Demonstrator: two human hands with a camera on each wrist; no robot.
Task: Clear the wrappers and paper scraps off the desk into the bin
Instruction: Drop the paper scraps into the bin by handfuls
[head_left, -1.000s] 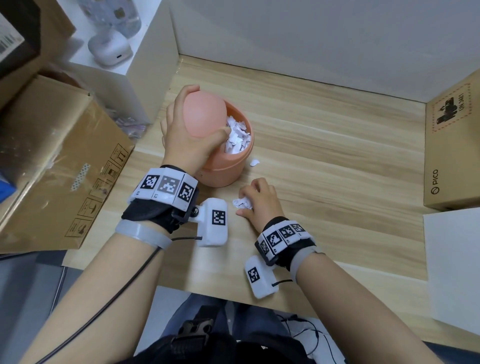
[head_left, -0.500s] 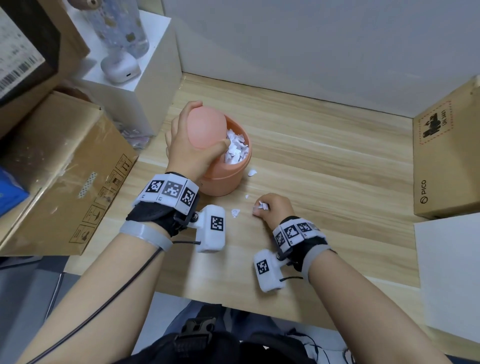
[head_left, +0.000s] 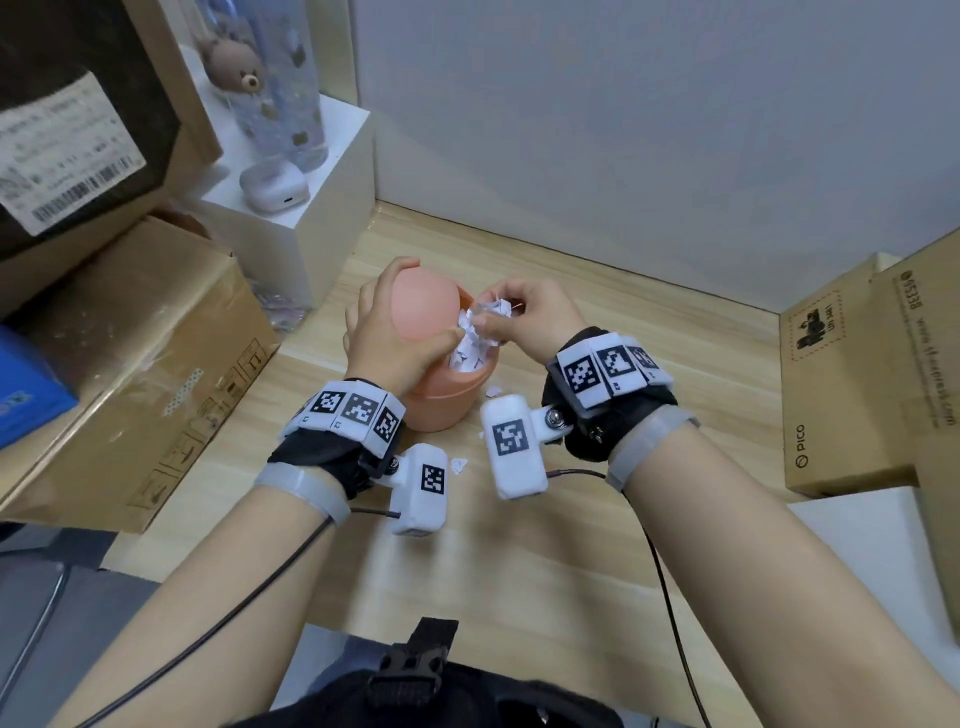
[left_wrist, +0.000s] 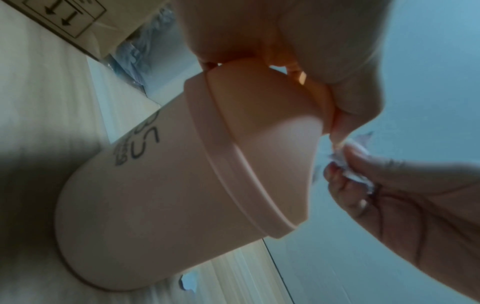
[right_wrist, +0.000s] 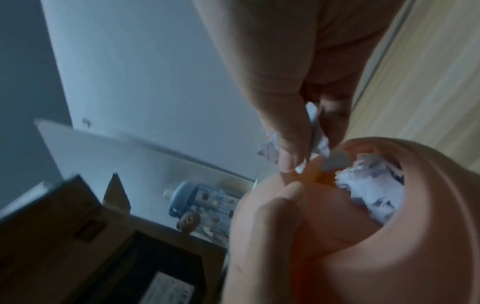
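Note:
A pink bin (head_left: 441, 395) stands on the wooden desk (head_left: 649, 374), stuffed with white paper scraps (head_left: 470, 356). My left hand (head_left: 387, 332) grips its swing lid (head_left: 423, 306) and holds it tilted open. My right hand (head_left: 493, 314) pinches a small bunch of scraps (head_left: 491, 307) right over the opening. From the left wrist view the bin (left_wrist: 168, 185) and the pinching right hand (left_wrist: 389, 195) show; from the right wrist view the pinched scrap (right_wrist: 317, 127) hangs above the full bin (right_wrist: 389, 257). Two loose scraps (head_left: 458, 464) lie on the desk near the bin's foot.
Cardboard boxes (head_left: 130, 364) crowd the left edge, beside a white block (head_left: 311, 228) that carries an earbud case (head_left: 272, 187) and a bottle (head_left: 283, 78). Brown boxes (head_left: 852, 384) and a white sheet (head_left: 857, 551) stand at the right. A wall closes the back.
My right hand has gathered scraps from the desk in front of the bin and risen with them to the bin's opening. The left hand stays on the tilted lid.

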